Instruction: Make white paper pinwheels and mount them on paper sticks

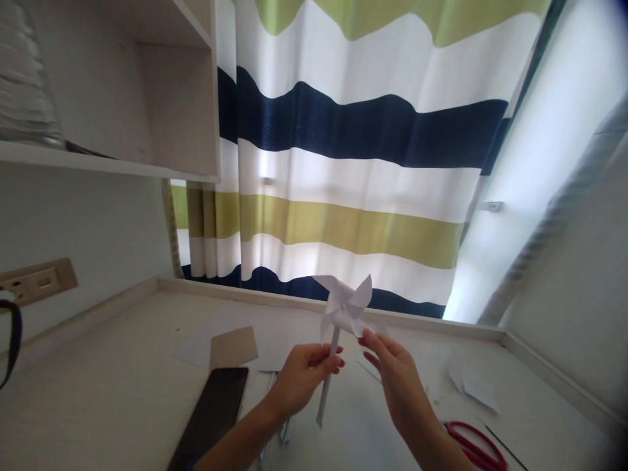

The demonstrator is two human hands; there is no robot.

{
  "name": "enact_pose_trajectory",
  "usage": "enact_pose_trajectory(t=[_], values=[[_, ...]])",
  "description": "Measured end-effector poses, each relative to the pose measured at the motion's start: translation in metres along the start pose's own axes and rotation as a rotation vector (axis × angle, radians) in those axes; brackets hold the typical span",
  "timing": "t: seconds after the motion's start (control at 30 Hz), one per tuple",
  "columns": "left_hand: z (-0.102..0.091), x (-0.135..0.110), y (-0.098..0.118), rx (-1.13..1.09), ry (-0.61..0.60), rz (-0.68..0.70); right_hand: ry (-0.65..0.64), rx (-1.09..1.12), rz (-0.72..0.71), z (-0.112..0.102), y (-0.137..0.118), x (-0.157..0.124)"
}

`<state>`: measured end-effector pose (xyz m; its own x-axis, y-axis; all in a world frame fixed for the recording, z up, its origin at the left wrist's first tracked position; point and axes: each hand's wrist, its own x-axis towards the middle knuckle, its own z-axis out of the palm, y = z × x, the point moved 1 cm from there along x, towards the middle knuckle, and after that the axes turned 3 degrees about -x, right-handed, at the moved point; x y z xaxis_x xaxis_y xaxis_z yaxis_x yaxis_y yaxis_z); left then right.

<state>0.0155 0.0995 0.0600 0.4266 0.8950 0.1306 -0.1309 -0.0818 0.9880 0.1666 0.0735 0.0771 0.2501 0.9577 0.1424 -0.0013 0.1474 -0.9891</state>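
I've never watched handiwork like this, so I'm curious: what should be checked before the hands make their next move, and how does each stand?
1. Left hand holds the paper stick: ok, fingers closed around it below the pinwheel.
2. Right hand pinches a blade firmly: cannot tell; its fingertips are at the lower right blade.
3. Pinwheel blades stand open: ok, fanned out.
4. Pinwheel fastened to the stick: cannot tell, the joint is hidden.
5. Red scissor handles apart from the fingertips: ok.
6. Tabletop tidy: not ok; phone and paper pieces lie about.
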Motion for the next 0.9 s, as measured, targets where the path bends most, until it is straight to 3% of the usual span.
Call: enact_pose_trajectory(t=[0.37,0.63,0.9], values=[[0.0,-0.001,-0.001,0.053,-0.137,-0.003,0.036,-0.142,-0.059,-0.017,-0.023,0.014],[0.001,0.001,-0.004,0.012,-0.158,-0.039,0.077,-0.228,-0.098,-0.026,-0.038,0.019],[0.005,-0.003,-0.003,-0.038,-0.178,-0.103,0.064,-0.241,-0.136,-0.022,-0.052,0.022]])
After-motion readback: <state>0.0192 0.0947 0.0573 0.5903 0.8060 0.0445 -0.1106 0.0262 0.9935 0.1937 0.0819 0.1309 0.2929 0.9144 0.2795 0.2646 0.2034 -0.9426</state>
